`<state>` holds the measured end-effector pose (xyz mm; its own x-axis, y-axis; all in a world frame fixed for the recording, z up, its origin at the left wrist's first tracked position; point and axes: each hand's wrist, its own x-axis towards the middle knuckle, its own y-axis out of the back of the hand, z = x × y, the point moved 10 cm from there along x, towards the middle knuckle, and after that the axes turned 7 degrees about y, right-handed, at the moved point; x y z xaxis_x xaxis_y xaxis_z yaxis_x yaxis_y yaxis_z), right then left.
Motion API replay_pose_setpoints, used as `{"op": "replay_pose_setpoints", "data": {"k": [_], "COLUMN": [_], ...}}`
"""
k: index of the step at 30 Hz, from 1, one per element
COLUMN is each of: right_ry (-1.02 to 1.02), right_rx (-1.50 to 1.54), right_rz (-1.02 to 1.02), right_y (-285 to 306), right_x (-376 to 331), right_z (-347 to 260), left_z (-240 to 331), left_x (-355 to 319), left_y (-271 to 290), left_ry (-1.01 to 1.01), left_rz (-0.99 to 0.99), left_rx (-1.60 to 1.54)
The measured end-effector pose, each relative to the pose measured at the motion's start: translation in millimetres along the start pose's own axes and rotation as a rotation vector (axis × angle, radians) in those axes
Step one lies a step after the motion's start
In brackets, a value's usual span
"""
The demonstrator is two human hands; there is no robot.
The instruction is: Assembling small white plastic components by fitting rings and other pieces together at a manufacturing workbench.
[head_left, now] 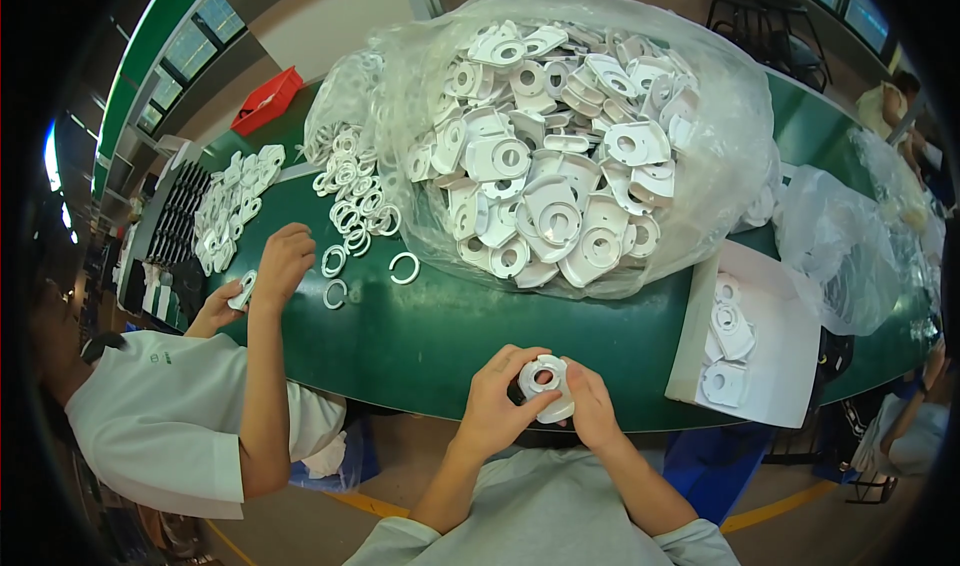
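Between my two hands, at the near edge of the green table (400, 336), is a white plastic part (556, 407) with a round hole. My left hand (497, 398) grips it from the left, the thumb lying across its front. From the right, my right hand (591, 402) closes its fingers on the part's edge. Something dark shows behind the part next to my left fingers; I cannot make out what it is. Beyond my hands a large clear plastic bag (720, 156) lies open, heaped with similar white plastic parts (556, 216).
White rings (404, 268) lie left of the bag. An open white box (775, 366) at the right holds a few parts. At the left a co-worker's hand (283, 266) is over a white part. Further back are a red tray (267, 100) and stacked black trays (180, 211).
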<state>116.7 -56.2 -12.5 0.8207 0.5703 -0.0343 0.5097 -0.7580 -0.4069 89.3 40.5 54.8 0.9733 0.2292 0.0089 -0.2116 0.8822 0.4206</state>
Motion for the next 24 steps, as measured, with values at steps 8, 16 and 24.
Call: {"op": "replay_pose_setpoints", "data": {"k": [8, 16, 24], "right_ry": [-0.146, -0.159, 0.089], "right_rx": [0.123, 0.085, -0.384], "right_rz": [-0.111, -0.095, 0.058], "right_y": [-9.2, -10.0, 20.9], "right_x": [-1.3, -3.8, -47.6], "right_z": [2.2, 1.1, -93.8], "left_z": [-41.2, -37.4, -20.2], "left_x": [-1.5, -3.4, 2.9], "left_y": [0.0, -1.4, 7.6], "left_ry": [0.208, 0.198, 0.073], "left_rz": [-0.106, -0.075, -0.031], "left_rx": [-0.513, -0.592, -0.369]}}
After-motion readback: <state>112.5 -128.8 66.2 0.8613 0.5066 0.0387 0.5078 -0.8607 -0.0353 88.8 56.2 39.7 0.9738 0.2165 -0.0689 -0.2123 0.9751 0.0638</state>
